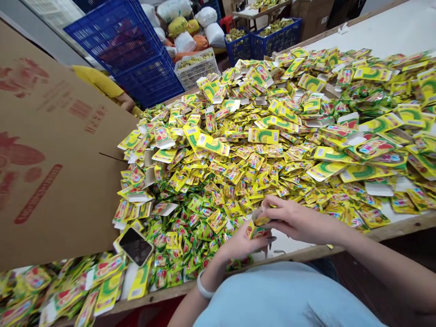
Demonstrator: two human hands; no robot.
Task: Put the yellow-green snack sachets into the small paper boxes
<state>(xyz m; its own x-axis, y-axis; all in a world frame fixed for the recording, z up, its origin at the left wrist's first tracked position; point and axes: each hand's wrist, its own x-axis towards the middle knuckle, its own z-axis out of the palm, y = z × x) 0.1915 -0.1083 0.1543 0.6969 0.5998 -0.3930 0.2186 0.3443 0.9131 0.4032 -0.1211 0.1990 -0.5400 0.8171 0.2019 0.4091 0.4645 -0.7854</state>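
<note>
Gripping with left hand (237,243), curled part-closed around its walls, a small printed carton (256,230) just above the near edge of the table. Reaching with right hand (293,220) to its upper end from the right, with thumb and fingers bent close together there. Cannot tell from this angle whether pinching a flap, some contents or only bare card. Could crease or tear the thin-looking walls by squeezing hard on the left while tugging at the mouth on the right. Could also spill anything inside by tipping the carton toward the near side. Could brush green sachets (184,236), heaped just left of the left hand, over the wooden rim (405,227) with a careless wrist. Easy to mix kinds, too, by grabbing without looking, given yellow sachets (252,177) piled just beyond and running into the green. Worth minding the loose cartons (366,172) stacked unevenly at right: could set several sliding down over the sachets by pulling at a lower one. Likewise at near left, beside the big cardboard box (68,159), could knock the phone (136,246), lying among more cartons, by swinging the left arm wide.
</note>
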